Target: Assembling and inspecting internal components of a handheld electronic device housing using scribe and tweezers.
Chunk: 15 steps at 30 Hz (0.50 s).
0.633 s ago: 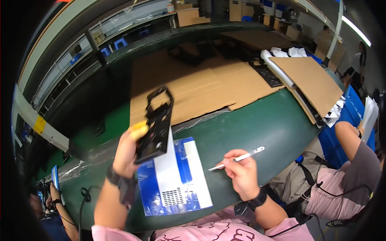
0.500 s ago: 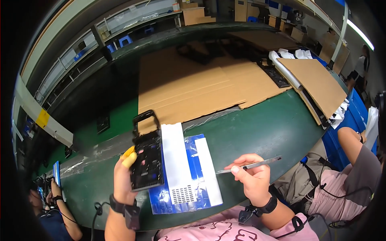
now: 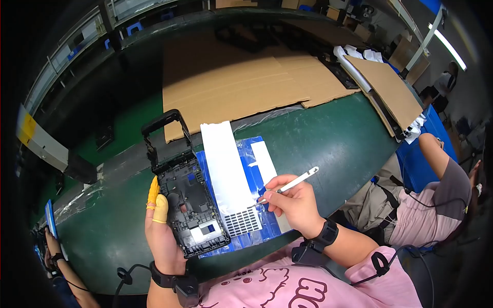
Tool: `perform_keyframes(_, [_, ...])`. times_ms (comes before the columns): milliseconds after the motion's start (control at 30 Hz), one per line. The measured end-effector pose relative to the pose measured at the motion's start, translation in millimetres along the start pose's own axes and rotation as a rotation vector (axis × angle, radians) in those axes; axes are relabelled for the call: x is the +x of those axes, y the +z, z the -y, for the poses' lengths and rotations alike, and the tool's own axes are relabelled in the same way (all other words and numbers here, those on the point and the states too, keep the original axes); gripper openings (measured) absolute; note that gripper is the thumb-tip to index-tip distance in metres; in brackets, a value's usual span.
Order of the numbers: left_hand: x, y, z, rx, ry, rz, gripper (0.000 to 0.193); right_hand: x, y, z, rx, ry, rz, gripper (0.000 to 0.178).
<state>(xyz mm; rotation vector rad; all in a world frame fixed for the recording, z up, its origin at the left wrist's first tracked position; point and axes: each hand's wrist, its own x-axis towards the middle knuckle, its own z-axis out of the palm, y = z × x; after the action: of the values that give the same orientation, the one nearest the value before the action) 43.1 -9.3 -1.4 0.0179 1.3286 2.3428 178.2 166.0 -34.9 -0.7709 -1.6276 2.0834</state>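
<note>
My left hand (image 3: pixel 163 233), with yellow finger cots (image 3: pixel 160 208) on the thumb and one finger, grips the left side of a black plastic housing (image 3: pixel 187 192). A looped frame stands out from the housing's far end, and a pale patch with a rectangular opening shows at its near end. In my right hand (image 3: pixel 298 205) is a pair of slim metal tweezers (image 3: pixel 303 177), pinched between thumb and fingers. Their tips are at the upper right edge of a sheet of small black stickers (image 3: pixel 241 222). That sheet is the near end of a long white strip (image 3: pixel 222 164).
Blue plastic wrapping (image 3: pixel 252 164) lies under the strip on the green table (image 3: pixel 328 128). Flat cardboard (image 3: pixel 236 87) covers the far middle. At right stand stacked cardboard and wrapped parts (image 3: pixel 385 87). One person's arm (image 3: pixel 434 159) is at right, another's (image 3: pixel 72 274) at left.
My right hand has moved left with the tweezers, bringing their tips to the sticker sheet. The housing has turned to show its inner face more fully. The whole view has shifted.
</note>
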Motion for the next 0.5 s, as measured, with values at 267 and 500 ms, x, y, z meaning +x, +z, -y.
perform_keyframes(267, [-2,1,2,-0.029,-0.036,0.137,0.049,6,1,-6,0.037,0.004,0.006,0.015])
perform_keyframes(500, [1,11,4,-0.079,-0.075,0.22,0.05,3,0,-2,-0.015,-0.029,-0.039,0.014])
